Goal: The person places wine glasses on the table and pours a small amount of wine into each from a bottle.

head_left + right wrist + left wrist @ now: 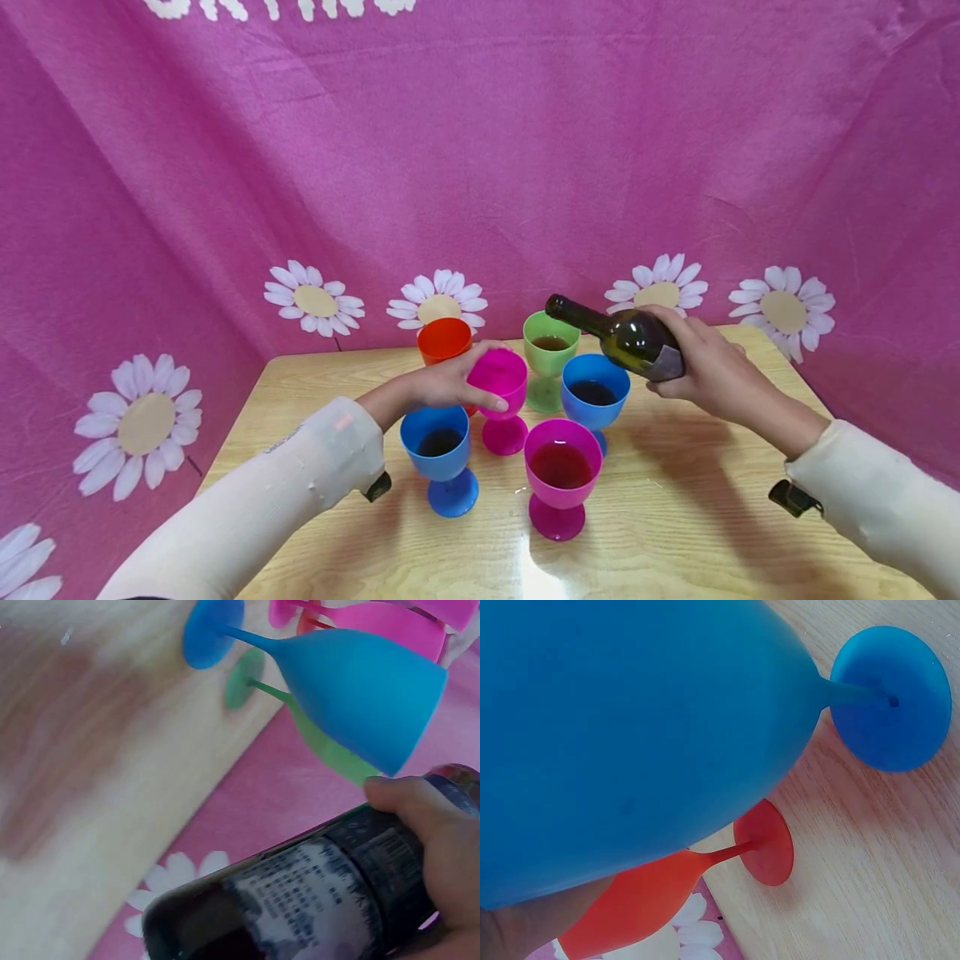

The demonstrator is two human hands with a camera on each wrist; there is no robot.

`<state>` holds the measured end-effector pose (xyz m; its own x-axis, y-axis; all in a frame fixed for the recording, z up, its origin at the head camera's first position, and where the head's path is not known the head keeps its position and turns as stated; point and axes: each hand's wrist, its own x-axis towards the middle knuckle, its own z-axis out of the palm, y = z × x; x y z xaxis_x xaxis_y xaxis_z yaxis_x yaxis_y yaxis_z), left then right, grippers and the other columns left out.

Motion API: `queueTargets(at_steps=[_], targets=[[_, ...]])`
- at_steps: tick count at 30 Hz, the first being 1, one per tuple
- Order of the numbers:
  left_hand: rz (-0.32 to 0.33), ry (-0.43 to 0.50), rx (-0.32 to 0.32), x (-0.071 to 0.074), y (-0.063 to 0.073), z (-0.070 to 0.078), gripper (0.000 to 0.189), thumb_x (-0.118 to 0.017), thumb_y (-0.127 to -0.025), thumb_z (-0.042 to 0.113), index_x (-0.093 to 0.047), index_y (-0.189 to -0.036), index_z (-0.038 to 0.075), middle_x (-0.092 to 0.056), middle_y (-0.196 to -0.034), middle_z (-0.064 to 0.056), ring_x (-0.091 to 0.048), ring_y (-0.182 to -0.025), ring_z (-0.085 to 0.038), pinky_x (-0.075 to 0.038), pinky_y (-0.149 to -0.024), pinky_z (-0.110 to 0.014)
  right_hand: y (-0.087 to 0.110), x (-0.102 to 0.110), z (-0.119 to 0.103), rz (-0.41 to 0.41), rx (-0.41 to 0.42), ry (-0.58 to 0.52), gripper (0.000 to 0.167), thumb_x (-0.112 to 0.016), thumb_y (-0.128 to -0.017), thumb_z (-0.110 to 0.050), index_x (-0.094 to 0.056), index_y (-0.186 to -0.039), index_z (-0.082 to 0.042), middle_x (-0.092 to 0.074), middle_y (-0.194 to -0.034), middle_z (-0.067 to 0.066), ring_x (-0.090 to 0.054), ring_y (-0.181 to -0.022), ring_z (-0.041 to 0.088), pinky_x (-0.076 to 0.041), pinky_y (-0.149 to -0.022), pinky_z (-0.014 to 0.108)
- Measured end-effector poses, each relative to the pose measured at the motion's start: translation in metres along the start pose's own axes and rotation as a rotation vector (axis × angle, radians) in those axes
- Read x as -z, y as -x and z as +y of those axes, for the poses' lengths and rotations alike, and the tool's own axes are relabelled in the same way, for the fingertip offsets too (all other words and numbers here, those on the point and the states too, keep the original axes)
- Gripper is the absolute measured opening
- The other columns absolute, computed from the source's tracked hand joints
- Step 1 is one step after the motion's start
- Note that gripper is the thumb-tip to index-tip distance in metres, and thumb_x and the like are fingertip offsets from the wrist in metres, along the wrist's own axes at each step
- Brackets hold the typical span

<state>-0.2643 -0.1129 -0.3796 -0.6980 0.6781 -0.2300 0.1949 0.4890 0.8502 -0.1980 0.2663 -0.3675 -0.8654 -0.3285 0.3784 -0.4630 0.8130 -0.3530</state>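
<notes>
My left hand (448,385) grips the bowl of the middle pink goblet (506,387), thumb in front and fingers round the far side. Whether that goblet holds liquid is hard to tell. In my right hand (708,371) is a dark green wine bottle (637,340), its label (307,900) showing in the right wrist view. The bottle lies tilted, neck lower-bodied toward the left, its mouth above the green goblet (551,358), which holds dark liquid. Just under the bottle's body stands a blue goblet (596,408), also with dark liquid.
A second blue goblet (452,492) and a front pink goblet (557,521) hold liquid. An orange-red goblet (444,340) stands behind my left hand. All are on a wooden table (660,533), with a pink flowered cloth (480,167) hanging behind it.
</notes>
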Motion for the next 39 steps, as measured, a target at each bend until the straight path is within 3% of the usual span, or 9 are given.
queueTargets(at_steps=[5, 18, 29, 39], targets=[[0.001, 0.0, 0.001, -0.001, 0.0, 0.001, 0.083, -0.082, -0.088, 0.023, -0.032, -0.155, 0.023, -0.055, -0.139, -0.004, -0.052, -0.129, -0.024, -0.055, -0.097, -0.041, -0.007, 0.008, -0.01, -0.064, -0.044, 0.103, 0.1, -0.093, -0.072, -0.022, -0.037, -0.154, -0.027, -0.06, -0.112, 0.022, -0.06, -0.099, 0.043, -0.047, -0.069, 0.057], [-0.008, 0.016, 0.015, 0.0, 0.0, 0.0, 0.086, -0.082, -0.088, 0.026, -0.029, -0.156, 0.023, -0.055, -0.138, -0.004, -0.051, -0.129, -0.026, -0.056, -0.095, -0.042, -0.017, 0.017, -0.03, -0.114, -0.053, 0.262, 0.097, -0.094, -0.072, -0.022, -0.04, -0.152, -0.031, -0.06, -0.112, 0.022, -0.058, -0.097, 0.044, -0.042, -0.068, 0.056], [-0.011, 0.01, 0.014, 0.0, 0.0, -0.001, 0.088, -0.082, -0.088, 0.027, -0.028, -0.157, 0.024, -0.056, -0.138, -0.004, -0.051, -0.129, -0.026, -0.057, -0.095, -0.042, -0.019, 0.019, -0.037, -0.12, -0.005, 0.357, 0.096, -0.092, -0.073, -0.021, -0.041, -0.153, -0.033, -0.06, -0.111, 0.022, -0.059, -0.096, 0.046, -0.043, -0.067, 0.062], [-0.012, 0.005, 0.01, 0.0, -0.001, -0.001, 0.088, -0.081, -0.089, 0.028, -0.027, -0.159, 0.024, -0.055, -0.139, -0.004, -0.051, -0.129, -0.026, -0.056, -0.096, -0.042, -0.021, 0.017, -0.042, -0.134, -0.017, 0.389, 0.092, -0.093, -0.071, -0.021, -0.043, -0.147, -0.036, -0.06, -0.105, 0.019, -0.059, -0.092, 0.044, -0.043, -0.069, 0.065]])
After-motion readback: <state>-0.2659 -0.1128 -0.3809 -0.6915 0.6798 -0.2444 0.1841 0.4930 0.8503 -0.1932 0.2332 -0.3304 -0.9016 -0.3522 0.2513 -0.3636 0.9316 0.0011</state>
